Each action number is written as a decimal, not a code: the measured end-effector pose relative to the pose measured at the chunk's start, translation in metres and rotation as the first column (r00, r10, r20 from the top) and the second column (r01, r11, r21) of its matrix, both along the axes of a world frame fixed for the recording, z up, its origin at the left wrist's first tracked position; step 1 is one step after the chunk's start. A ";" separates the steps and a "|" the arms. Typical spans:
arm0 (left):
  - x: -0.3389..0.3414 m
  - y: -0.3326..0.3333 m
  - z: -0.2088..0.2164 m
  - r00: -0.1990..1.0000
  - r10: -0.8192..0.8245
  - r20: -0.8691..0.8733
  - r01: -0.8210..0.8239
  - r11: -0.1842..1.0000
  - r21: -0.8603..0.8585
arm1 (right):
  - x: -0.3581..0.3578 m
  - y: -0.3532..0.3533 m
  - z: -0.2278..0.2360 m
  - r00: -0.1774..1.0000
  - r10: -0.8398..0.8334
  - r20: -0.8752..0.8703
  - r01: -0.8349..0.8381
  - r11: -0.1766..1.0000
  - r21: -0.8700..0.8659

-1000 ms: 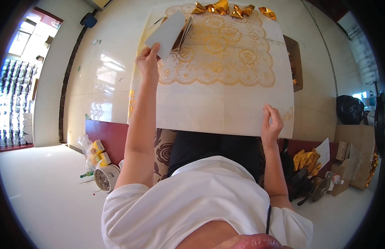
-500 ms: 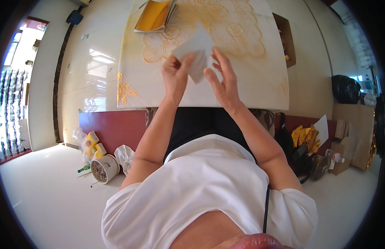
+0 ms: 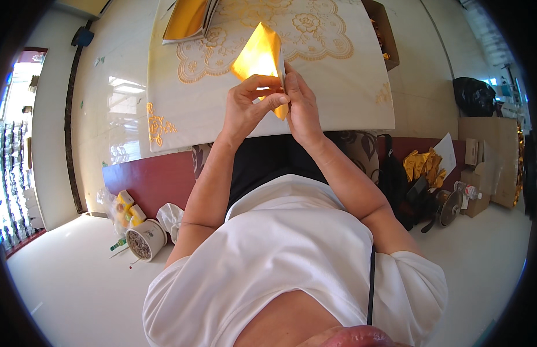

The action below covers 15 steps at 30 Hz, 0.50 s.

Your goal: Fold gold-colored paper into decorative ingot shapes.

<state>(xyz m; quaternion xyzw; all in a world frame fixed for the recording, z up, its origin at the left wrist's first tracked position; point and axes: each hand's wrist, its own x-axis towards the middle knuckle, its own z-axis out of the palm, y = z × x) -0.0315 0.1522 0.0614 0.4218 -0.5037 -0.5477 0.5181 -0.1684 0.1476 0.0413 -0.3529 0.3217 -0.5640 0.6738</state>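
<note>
Above the near part of the table (image 3: 349,110) I hold a sheet of gold paper (image 3: 258,53), shiny on one side and pale on the other. It stands bent along a fold, with bright light glaring off its gold face. My left hand (image 3: 247,107) pinches its near part between thumb and fingers. Close beside it, my right hand (image 3: 304,110) grips the fold from the right, thumb against the paper and fingers partly hidden behind. Both hands nearly touch. Farther left lies a stack of gold paper (image 3: 186,18) on the tablecloth.
An open brown box (image 3: 381,34) stands past the table's right edge. On the dark red bench, crumpled gold paper (image 3: 423,165) lies to my right. A white bucket (image 3: 147,238) is at my left, and a cardboard box (image 3: 489,162) at far right.
The paper has turned from its pale side to its gold side and now bends along a fold. My right hand has closed from open fingers onto it, and the hands have come together.
</note>
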 end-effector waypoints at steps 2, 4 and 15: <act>0.002 -0.001 -0.003 0.996 0.015 0.083 -0.012 0.999 -0.046 | 0.001 0.001 0.002 0.999 -0.039 -0.038 0.040 0.999 0.024; 0.005 0.000 -0.004 0.998 0.020 0.059 -0.018 1.000 -0.025 | 0.001 0.005 0.008 0.998 -0.013 -0.066 0.014 1.000 0.027; 0.004 -0.002 -0.003 0.998 0.065 -0.015 -0.065 0.997 -0.028 | 0.000 0.004 0.004 0.999 0.049 -0.004 -0.049 0.998 -0.027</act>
